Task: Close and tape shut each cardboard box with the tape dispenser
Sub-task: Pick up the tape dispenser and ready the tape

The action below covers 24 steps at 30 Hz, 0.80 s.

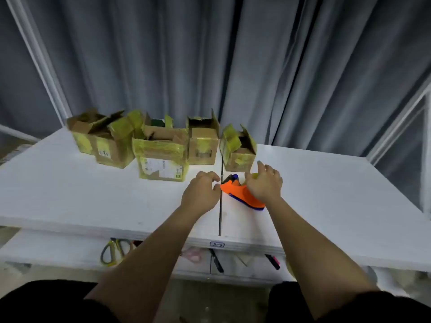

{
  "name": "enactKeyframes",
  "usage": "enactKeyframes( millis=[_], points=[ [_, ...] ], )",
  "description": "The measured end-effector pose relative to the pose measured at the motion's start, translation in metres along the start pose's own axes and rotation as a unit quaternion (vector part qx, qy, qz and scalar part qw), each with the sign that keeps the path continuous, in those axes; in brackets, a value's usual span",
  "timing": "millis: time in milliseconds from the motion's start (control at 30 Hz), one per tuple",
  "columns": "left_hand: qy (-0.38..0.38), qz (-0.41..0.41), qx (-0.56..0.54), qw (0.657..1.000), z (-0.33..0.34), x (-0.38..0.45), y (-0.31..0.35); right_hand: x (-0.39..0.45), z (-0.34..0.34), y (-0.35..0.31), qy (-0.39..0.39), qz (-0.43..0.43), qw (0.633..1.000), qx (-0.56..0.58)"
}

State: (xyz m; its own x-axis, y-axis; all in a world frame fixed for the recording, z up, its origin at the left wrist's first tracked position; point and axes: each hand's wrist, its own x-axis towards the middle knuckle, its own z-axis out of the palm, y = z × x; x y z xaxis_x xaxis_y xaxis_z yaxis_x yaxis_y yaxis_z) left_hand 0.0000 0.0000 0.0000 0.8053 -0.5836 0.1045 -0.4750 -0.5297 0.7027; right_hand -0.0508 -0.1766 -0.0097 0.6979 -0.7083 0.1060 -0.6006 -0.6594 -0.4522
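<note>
Several cardboard boxes with yellow tape and raised flaps stand in a row at the back of the white table [70, 194]: a left pair [105, 141], a larger middle box [163, 157], a narrow one [203, 145] and a small right one [239, 150]. An orange and blue tape dispenser [242, 194] lies in front of the small box. My right hand [263, 183] is over the dispenser's top, fingers loosely spread; whether it grips is unclear. My left hand [201, 192] hovers just left of the dispenser with curled fingers, holding nothing.
A dark seam [220, 206] splits the tabletop near the dispenser. On a lower shelf lie scissors [114, 250] with yellow-grey handles and dark pens [217, 261]. Grey curtains hang behind the table. A metal frame stands at the right.
</note>
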Motion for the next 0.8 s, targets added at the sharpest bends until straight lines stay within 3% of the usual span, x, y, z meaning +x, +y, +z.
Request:
enactKeyframes(
  millis=[133, 367, 567, 800],
  points=[
    [-0.015, -0.024, -0.034, 0.999, 0.014, 0.015, -0.018, 0.020, 0.008, 0.009, -0.083, 0.086, 0.991, 0.058],
    [-0.032, -0.040, -0.071, 0.996, 0.019, 0.007, -0.035, 0.004, 0.000, 0.020, -0.046, 0.126, 0.956, 0.261],
    [-0.006, -0.069, -0.154, 0.986, 0.004, -0.019, -0.029, -0.056, -0.008, 0.010, 0.050, 0.043, 0.933, 0.353],
    [0.021, -0.096, -0.320, 0.942, -0.027, -0.040, -0.009, -0.102, -0.007, -0.035, 0.075, -0.045, 0.893, 0.442]
  ],
)
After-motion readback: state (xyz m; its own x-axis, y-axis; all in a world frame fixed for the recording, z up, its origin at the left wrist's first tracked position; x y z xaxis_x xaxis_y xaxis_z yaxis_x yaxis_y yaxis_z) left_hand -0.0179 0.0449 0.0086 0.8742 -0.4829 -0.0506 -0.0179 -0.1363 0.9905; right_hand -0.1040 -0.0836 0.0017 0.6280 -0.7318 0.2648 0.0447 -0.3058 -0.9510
